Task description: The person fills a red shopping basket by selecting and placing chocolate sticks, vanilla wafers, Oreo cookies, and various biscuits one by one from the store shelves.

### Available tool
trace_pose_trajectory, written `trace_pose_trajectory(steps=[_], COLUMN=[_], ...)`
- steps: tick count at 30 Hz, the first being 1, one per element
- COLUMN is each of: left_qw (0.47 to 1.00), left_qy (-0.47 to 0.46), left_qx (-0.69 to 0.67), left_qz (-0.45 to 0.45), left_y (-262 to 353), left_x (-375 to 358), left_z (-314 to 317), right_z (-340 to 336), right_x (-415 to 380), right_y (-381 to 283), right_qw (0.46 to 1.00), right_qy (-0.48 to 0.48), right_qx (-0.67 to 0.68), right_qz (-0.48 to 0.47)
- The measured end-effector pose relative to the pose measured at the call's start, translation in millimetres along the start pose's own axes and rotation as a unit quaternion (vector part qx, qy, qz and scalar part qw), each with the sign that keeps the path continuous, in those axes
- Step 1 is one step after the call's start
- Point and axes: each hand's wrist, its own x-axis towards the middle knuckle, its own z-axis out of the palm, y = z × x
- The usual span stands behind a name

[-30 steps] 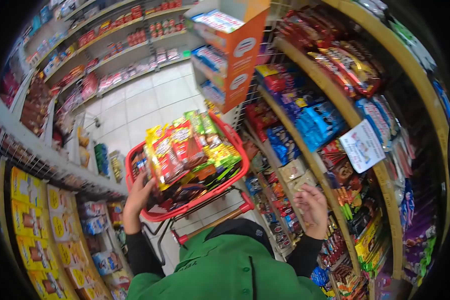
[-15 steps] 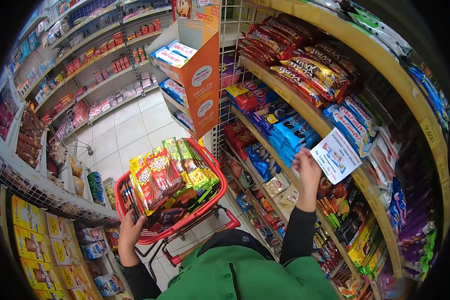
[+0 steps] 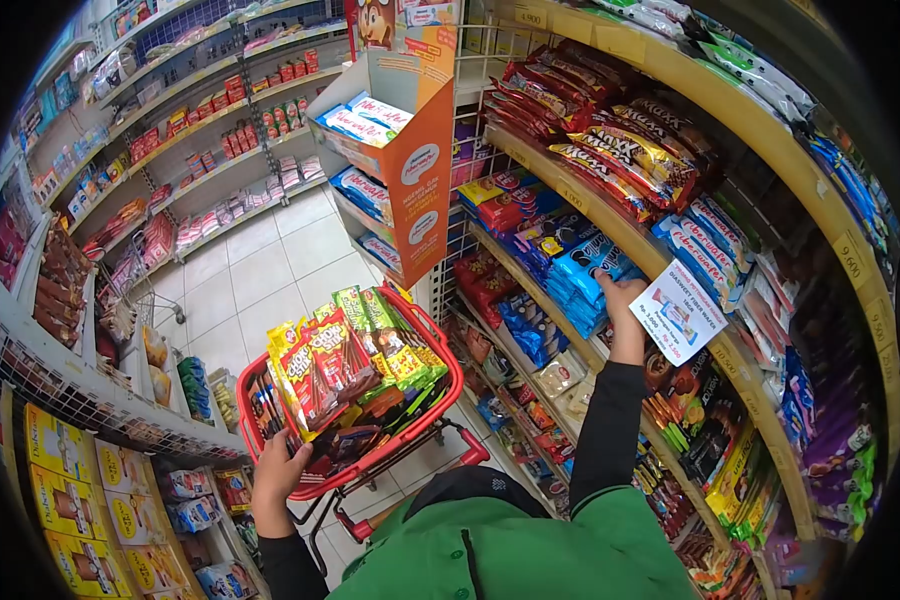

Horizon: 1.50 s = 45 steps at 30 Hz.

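My left hand (image 3: 281,472) is closed on the near left rim of a red shopping basket (image 3: 440,408), which rests on a cart frame. Inside it lie red-and-yellow Choki Choki packets (image 3: 328,366), green packets (image 3: 385,335) and darker packs underneath. On the right, my right hand (image 3: 622,312) reaches into a shelf, fingers extended at the edge of a stack of blue snack packs (image 3: 580,280). No pack is lifted in it. A white price card (image 3: 673,312) hangs from the shelf edge just beside that hand, partly overlapping it.
An orange cardboard display (image 3: 415,190) with Fiberwafer packs stands beyond the basket. Red and gold Maxx packs (image 3: 630,155) fill the shelf above my right hand. Yellow boxes (image 3: 67,500) line the lower left. Another cart (image 3: 155,300) stands at far left.
My right hand has moved forward from beside the price card to the blue packs, its fingers stretching out. The basket appears slightly lower and further right in view, my left hand still on it.
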Motion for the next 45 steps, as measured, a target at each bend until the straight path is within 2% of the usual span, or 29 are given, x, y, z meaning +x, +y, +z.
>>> trace_pose_trajectory(steps=[3,5,7,9,11,15,17,18,19,21,23,25,26,29,30,33,34,38,41,42,43,45], left_qw=[1.0,0.999,0.997,0.996,0.995,0.99,0.985,0.973,0.954,0.939,0.899,0.873,0.858,0.816,0.802,0.803,0.781,0.751,0.767,0.757,0.776,0.78], left_qy=[0.01,0.018,0.04,0.043,0.055,0.071,0.07,0.046,0.023,0.005,-0.066,-0.116,-0.125,-0.15,-0.157,-0.143,-0.152,-0.116,-0.068,-0.053,-0.019,0.077], left_qx=[0.006,-0.003,0.005,0.002,-0.003,-0.036,-0.074,-0.16,-0.244,-0.28,-0.388,-0.432,-0.46,-0.531,-0.552,-0.566,-0.596,-0.644,-0.633,-0.646,-0.624,-0.614], left_qz=[0.013,0.032,0.062,0.072,0.081,0.113,0.141,0.158,0.174,0.2,0.192,0.195,0.191,0.175,0.169,0.12,0.108,0.088,0.084,0.084,0.093,0.093], left_y=[4.7,0.4,0.7,8.0,9.9,16.9,23.4,26.4,31.2,58.9,82.9,88.9,86.8,72.5,69.8,71.6,69.9,63.4,56.6,59.3,51.0,40.5], left_x=[-2.7,-1.4,-3.3,-5.4,-5.8,-5.6,-5.0,-3.1,-1.8,-12.0,-21.9,-25.3,-25.2,-19.0,-18.7,-18.9,-15.9,-9.5,-3.9,-3.7,1.5,10.5], left_z=[-3.2,-0.2,0.0,-2.6,-1.9,-2.6,-2.4,1.9,6.3,-0.5,-7.6,-9.2,-7.1,5.3,6.2,1.5,1.1,4.9,6.4,3.7,4.1,-8.7], right_z=[30.0,37.3,27.2,24.5,1.3,-10.3,-16.1,-11.6,-15.0,-23.6,-22.5,-13.5,-12.0,-3.5,-1.7,5.4,6.7,12.5,7.8,7.2,6.7,6.0], right_x=[20.6,29.5,22.0,6.3,-35.2,-101.4,-135.5,-148.8,-161.9,-185.6,-206.9,-224.1,-232.2,-251.9,-257.1,-268.2,-269.3,-274.8,-275.3,-274.5,-272.9,-268.4], right_y=[31.0,40.3,34.2,29.2,3.2,-19.0,-35.2,-39.9,-45.7,-56.3,-64.8,-65.2,-69.2,-81.8,-85.0,-94.0,-95.4,-95.5,-93.6,-91.6,-88.9,-81.3], right_qw=[0.99,0.992,0.989,0.971,0.931,0.905,0.878,0.86,0.857,0.829,0.793,0.766,0.773,0.742,0.739,0.713,0.717,0.703,0.697,0.696,0.696,0.705], right_qy=[0.123,0.091,0.091,0.028,-0.047,-0.143,-0.202,-0.202,-0.225,-0.312,-0.356,-0.405,-0.409,-0.446,-0.457,-0.468,-0.48,-0.522,-0.565,-0.564,-0.562,-0.549], right_qx=[0.032,0.084,0.097,0.232,0.36,0.388,0.422,0.442,0.435,0.445,0.468,0.457,0.429,0.384,0.366,0.392,0.372,0.376,0.357,0.36,0.364,0.367], right_qz=[-0.057,-0.038,-0.071,-0.044,-0.028,-0.105,-0.103,-0.153,-0.159,-0.135,-0.16,-0.199,-0.227,-0.321,-0.335,-0.345,-0.343,-0.304,-0.26,-0.26,-0.259,-0.258])
